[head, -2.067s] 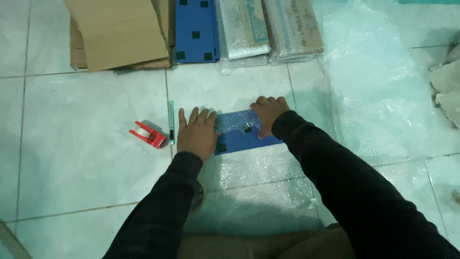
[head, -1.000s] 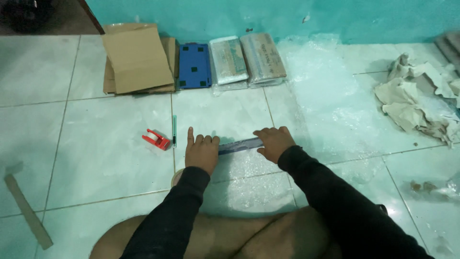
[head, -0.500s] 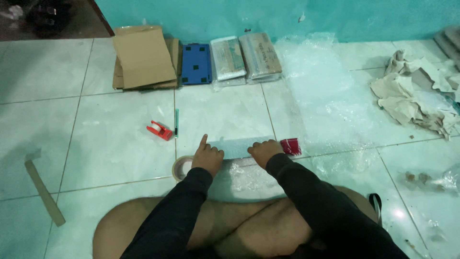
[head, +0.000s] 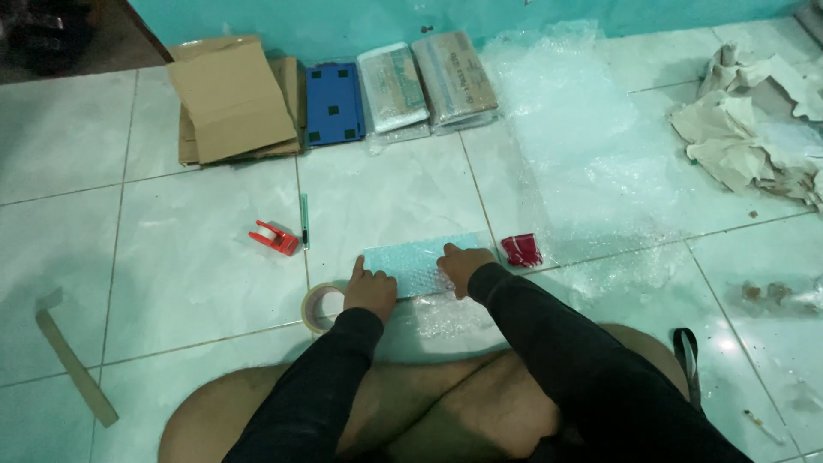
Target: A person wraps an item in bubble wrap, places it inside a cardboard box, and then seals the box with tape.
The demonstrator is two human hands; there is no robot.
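- A flat parcel wrapped in bubble wrap (head: 417, 261) lies on the tiled floor (head: 171, 266) just ahead of the person's crossed legs, both hands pressing on its near edge.
- The left hand (head: 370, 291) rests on the parcel's corner at 7 o'clock, forefinger stretched forward, the other fingers loosely curled; it grasps nothing.
- The right hand (head: 464, 264) presses down on the parcel's edge at 5 o'clock, fingers bent flat on the wrap, not clenched round anything.
- A roll of tape (head: 319, 307) lies on the floor just beside the left hand, at its 9 o'clock.
- A small dark red object (head: 521, 249) sits close to the parcel's end at 3 o'clock.
- At 10 o'clock from the parcel lie a red tape dispenser (head: 274, 237) and, just beside it, a slim green pen (head: 303, 220).
- A wide sheet of bubble wrap (head: 583, 154) covers the floor from 1 to 3 o'clock.
- By the wall at 12 o'clock stand flattened cardboard (head: 231, 99), a blue panel (head: 334, 101) and two wrapped bundles (head: 429, 84) side by side.
- Crumpled paper (head: 746, 137) lies well apart at 2 o'clock.
- A cardboard strip (head: 73, 364) lies well apart at 8 o'clock.
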